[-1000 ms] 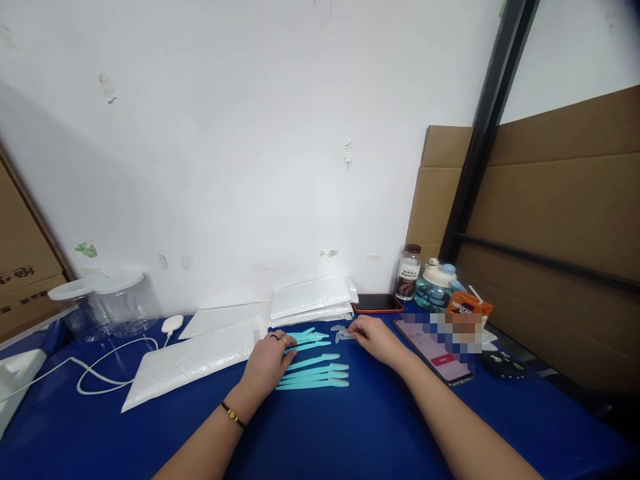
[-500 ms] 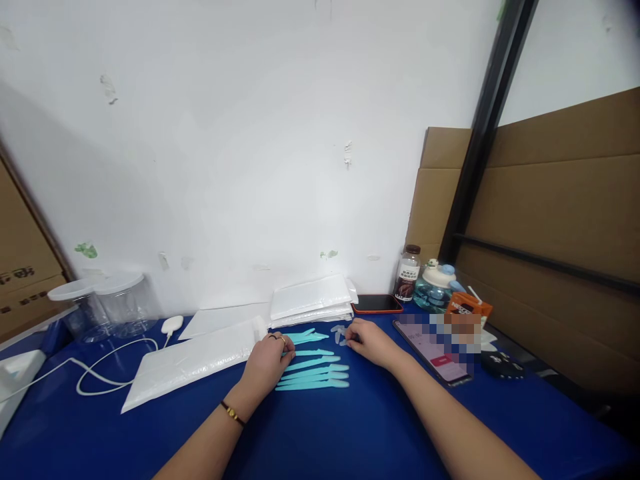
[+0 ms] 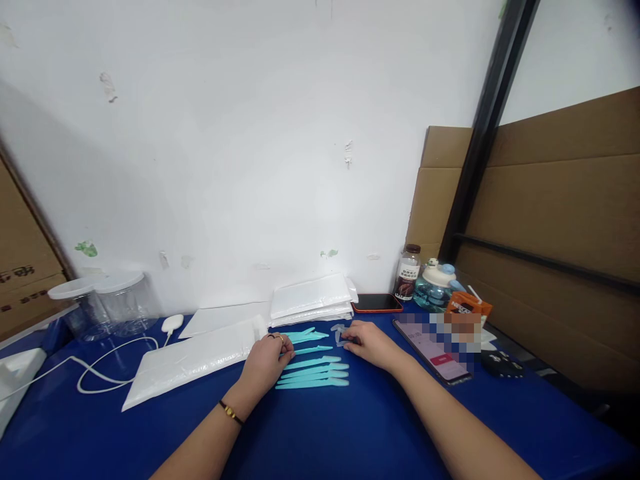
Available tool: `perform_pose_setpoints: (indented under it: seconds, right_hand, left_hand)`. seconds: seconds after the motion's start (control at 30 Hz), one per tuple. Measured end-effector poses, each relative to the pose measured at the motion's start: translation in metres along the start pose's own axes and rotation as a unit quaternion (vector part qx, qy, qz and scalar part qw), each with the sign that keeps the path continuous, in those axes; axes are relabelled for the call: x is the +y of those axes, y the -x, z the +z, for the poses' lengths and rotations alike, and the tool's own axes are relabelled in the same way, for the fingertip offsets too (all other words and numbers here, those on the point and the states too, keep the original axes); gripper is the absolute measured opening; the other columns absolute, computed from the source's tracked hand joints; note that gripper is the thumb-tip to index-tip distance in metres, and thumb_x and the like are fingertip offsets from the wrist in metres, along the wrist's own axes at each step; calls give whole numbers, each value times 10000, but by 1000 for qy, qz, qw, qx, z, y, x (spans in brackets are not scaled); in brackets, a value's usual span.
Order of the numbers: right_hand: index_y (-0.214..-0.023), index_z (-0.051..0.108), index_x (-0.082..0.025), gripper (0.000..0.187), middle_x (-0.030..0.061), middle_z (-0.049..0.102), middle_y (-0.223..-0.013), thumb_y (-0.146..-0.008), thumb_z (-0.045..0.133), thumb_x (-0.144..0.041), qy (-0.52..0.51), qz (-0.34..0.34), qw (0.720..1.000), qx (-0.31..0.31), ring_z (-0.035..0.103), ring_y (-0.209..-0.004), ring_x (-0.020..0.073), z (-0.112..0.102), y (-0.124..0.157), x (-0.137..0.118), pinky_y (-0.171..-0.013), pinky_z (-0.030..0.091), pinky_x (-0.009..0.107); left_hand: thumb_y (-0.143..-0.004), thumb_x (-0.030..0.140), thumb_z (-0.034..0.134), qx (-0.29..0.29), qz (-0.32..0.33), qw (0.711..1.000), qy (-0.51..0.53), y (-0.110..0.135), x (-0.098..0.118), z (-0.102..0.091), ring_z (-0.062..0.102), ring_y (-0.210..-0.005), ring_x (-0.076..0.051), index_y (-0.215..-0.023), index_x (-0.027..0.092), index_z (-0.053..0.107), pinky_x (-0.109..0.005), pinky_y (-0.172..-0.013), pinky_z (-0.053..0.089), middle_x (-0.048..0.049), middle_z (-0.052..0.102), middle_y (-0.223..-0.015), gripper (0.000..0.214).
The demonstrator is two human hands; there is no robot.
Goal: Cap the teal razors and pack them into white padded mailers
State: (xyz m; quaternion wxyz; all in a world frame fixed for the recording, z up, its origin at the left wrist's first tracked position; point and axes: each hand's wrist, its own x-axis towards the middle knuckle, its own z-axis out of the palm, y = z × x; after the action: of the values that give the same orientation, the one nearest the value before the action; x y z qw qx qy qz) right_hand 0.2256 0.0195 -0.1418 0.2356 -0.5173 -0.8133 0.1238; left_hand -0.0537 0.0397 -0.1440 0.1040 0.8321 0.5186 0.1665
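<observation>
Several teal eyebrow razors (image 3: 315, 375) lie in a row on the blue tabletop, some with pale covers over their blade ends. Pinched in my left hand (image 3: 273, 357) is the handle of one eyebrow razor (image 3: 316, 349), its blade end pointing right. More eyebrow razors (image 3: 305, 335) lie in a small heap just beyond it. My right hand (image 3: 367, 343) has its thumb and fingertips closed at a small group of translucent blade caps (image 3: 338, 329), seemingly on one cap; the fingertips partly hide it.
White padded mailers (image 3: 313, 298) are stacked by the wall, another mailer (image 3: 195, 363) left of my left hand. To the right are a phone (image 3: 435, 353), a dark phone (image 3: 377, 303), a brown-capped bottle (image 3: 408, 273), a water jug (image 3: 434, 288) and a black disc (image 3: 503, 364). Clear tubs (image 3: 125, 303) stand left.
My left hand and its razor have shifted slightly, the razor's end moving up a little. The right fingertips have moved slightly left, further over the caps.
</observation>
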Motion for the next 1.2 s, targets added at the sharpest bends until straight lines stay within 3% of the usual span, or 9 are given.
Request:
perform_pose_setpoints:
  seconds: [0.17, 0.37, 0.53, 0.97, 1.2]
  right_hand:
    - [-795, 734, -221, 145, 30, 623, -810, -797, 590, -239, -56, -19, 998, -18, 592, -719, 145, -3, 2, -2, -656, 436, 231]
    - [-751, 685, -189, 52, 21, 611, -803, -704, 665, -198, -61, 52, 997, -11, 557, -657, 128, 0, 2, -2, -585, 415, 214]
    - [-747, 628, -160, 50, -1, 599, -671, -709, 647, -187, -136, 77, 987, -25, 562, -610, 125, 10, -1, -6, -540, 400, 192]
    - [-763, 655, -171, 69, 6, 610, -686, -733, 595, -157, -158, 40, 986, -34, 569, -626, 131, 7, 1, -1, -566, 419, 202]
    - [-733, 658, -175, 85, -1, 596, -647, -720, 583, -137, -158, 21, 986, -41, 545, -571, 120, 12, -1, -22, -527, 405, 199]
  left_hand:
    - [-785, 263, 524, 0, 1, 1000, 7, 0, -2, 1, 556, -777, -152, -768, 206, 611, -240, -674, 375, -11, 618, -811, 106]
    - [-781, 269, 512, -14, 2, 1000, 19, 1, 2, -2, 559, -763, -146, -768, 204, 614, -238, -663, 370, -10, 622, -800, 121]
    - [-775, 274, 516, -22, -1, 999, 29, 2, 5, -3, 556, -737, -141, -756, 204, 612, -234, -630, 359, -3, 624, -781, 121]
    - [-780, 276, 507, -24, 1, 999, 27, 1, 6, -3, 553, -736, -146, -758, 205, 608, -238, -635, 368, -6, 623, -782, 126]
    - [-776, 292, 512, -52, 12, 997, 51, 2, 10, 2, 558, -729, -143, -775, 201, 623, -236, -638, 381, -6, 627, -777, 144]
